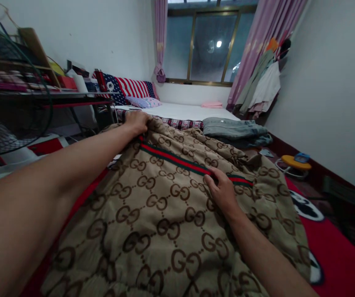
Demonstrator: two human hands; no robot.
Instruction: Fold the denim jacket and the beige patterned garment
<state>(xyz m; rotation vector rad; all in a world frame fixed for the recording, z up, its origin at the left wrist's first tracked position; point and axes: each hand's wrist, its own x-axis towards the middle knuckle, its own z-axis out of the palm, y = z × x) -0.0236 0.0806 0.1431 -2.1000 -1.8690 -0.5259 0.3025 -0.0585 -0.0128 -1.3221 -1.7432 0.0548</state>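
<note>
A tan blanket (152,214) with a brown monogram print and a red and green stripe (177,159) lies spread over a red bed cover in front of me. My left hand (137,121) reaches far out and is closed on the blanket's far left edge, near the stripe's end. My right hand (222,189) rests closer in, fingers curled and pinching the blanket at the stripe. Both forearms stretch over the fabric.
Folded grey jeans (233,128) lie beyond the blanket on the white mattress (183,110). A fan (7,95) and a cluttered black table (56,95) stand at left. Clothes (262,86) hang by the window at right. A yellow stool (295,163) is on the floor.
</note>
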